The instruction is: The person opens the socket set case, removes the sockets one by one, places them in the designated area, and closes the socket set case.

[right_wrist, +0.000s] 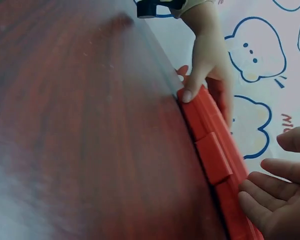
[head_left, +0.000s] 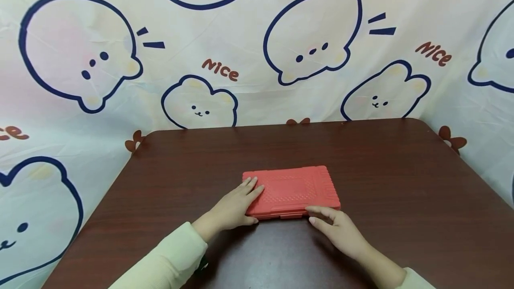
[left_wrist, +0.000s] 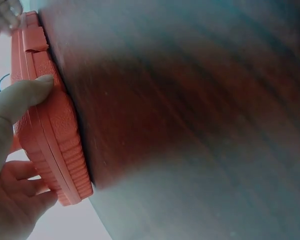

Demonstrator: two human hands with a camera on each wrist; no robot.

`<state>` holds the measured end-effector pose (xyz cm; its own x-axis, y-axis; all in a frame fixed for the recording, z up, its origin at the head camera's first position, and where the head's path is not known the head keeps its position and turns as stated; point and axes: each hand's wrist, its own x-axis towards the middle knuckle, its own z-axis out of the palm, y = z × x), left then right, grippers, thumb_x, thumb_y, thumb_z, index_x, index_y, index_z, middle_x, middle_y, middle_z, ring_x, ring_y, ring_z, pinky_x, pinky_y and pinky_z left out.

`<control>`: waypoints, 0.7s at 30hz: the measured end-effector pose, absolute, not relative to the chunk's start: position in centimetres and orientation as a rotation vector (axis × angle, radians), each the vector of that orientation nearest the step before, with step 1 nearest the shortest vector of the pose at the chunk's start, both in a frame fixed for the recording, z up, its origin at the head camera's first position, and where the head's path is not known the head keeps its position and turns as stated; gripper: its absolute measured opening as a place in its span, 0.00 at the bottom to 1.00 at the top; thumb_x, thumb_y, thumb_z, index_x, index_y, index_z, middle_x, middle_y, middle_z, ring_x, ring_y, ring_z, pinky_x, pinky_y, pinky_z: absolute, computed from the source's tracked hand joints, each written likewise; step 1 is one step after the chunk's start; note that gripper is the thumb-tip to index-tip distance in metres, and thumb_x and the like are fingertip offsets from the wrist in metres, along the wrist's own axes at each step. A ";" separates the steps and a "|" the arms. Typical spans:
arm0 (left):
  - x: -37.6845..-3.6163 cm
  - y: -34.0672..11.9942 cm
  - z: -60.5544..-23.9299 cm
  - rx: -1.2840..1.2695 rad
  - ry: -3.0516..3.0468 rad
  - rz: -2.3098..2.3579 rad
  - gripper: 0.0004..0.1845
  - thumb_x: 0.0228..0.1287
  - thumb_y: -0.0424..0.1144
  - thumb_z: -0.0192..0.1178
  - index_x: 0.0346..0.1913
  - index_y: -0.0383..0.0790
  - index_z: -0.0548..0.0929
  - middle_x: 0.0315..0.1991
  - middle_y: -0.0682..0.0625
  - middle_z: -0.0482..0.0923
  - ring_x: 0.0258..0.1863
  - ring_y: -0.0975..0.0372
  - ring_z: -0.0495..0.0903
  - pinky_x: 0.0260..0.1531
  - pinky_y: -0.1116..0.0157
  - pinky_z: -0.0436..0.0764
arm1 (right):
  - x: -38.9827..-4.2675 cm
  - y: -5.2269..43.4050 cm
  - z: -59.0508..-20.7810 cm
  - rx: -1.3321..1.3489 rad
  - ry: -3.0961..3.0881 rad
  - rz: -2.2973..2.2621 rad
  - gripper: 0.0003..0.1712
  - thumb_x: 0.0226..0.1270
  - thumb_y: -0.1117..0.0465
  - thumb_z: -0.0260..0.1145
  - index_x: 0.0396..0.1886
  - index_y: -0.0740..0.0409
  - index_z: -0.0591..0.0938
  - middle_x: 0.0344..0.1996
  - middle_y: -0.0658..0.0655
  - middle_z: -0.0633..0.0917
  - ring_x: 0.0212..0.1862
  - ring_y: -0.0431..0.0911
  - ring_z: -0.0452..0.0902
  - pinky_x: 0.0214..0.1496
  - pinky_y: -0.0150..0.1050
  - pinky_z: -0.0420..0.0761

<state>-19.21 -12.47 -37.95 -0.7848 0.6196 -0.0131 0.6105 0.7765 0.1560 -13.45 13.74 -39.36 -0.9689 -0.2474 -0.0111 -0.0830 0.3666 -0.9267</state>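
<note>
A flat red plastic case (head_left: 295, 186), lid down, lies on the table. My left hand (head_left: 233, 206) holds its left end, fingers spread over the lid and thumb against the front side. In the left wrist view that thumb (left_wrist: 27, 97) presses the textured front side, below the latch (left_wrist: 35, 40). At the front right corner is my right hand (head_left: 341, 231), fingers loosely bent with a gap between thumb and index finger. The right wrist view has its fingertips right at the lid's edge, near the latch (right_wrist: 213, 157).
The dark brown wooden table (head_left: 192, 159) reaches back to a light curtain (head_left: 249, 35) printed with cartoon bears, which also hangs along both sides. A small dark object (head_left: 202, 263) shows beneath the left sleeve.
</note>
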 end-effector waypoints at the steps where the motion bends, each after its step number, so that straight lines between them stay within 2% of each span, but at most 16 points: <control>1: -19.2 -12.5 -37.9 1.015 2.908 0.206 0.42 0.45 0.49 0.65 0.62 0.38 0.60 0.63 0.38 0.53 0.62 0.49 0.51 0.53 0.56 0.62 | -13.4 13.6 -39.5 -0.275 2.422 -1.676 0.20 0.59 0.54 0.58 0.49 0.59 0.76 0.47 0.55 0.76 0.52 0.47 0.68 0.50 0.44 0.68; 5: -19.4 -12.5 -37.8 1.099 2.936 0.107 0.40 0.43 0.50 0.65 0.60 0.37 0.65 0.60 0.37 0.59 0.59 0.48 0.57 0.48 0.57 0.67 | -13.4 13.3 -40.0 -0.217 2.186 -1.769 0.26 0.60 0.53 0.57 0.52 0.69 0.71 0.50 0.63 0.73 0.51 0.51 0.69 0.49 0.43 0.69; 9: -19.9 -12.7 -37.4 1.165 2.940 0.066 0.38 0.41 0.51 0.67 0.57 0.38 0.70 0.57 0.38 0.64 0.56 0.49 0.63 0.46 0.59 0.70 | -13.5 12.9 -40.4 -0.183 2.006 -1.864 0.31 0.62 0.54 0.54 0.53 0.77 0.65 0.47 0.67 0.73 0.47 0.52 0.72 0.47 0.41 0.71; 14: -20.5 -12.6 -36.8 1.238 2.921 0.028 0.35 0.38 0.50 0.68 0.52 0.38 0.74 0.53 0.39 0.69 0.52 0.51 0.69 0.44 0.60 0.71 | -13.7 12.2 -40.7 -0.092 1.850 -1.959 0.32 0.62 0.53 0.54 0.52 0.79 0.63 0.42 0.64 0.75 0.42 0.50 0.73 0.46 0.41 0.72; 21: -21.2 -12.6 -36.1 1.249 2.900 0.048 0.32 0.37 0.50 0.67 0.50 0.39 0.76 0.50 0.41 0.72 0.48 0.55 0.72 0.41 0.62 0.73 | -13.8 11.3 -40.6 0.098 1.738 -2.062 0.34 0.63 0.52 0.53 0.53 0.80 0.59 0.43 0.68 0.73 0.42 0.51 0.73 0.46 0.42 0.72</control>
<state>-21.24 -12.57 -36.05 -0.6870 0.7261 0.0272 0.7266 0.6867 0.0212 -13.82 11.31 -40.60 -0.9007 -0.2833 -0.3293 0.3724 -0.1137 -0.9211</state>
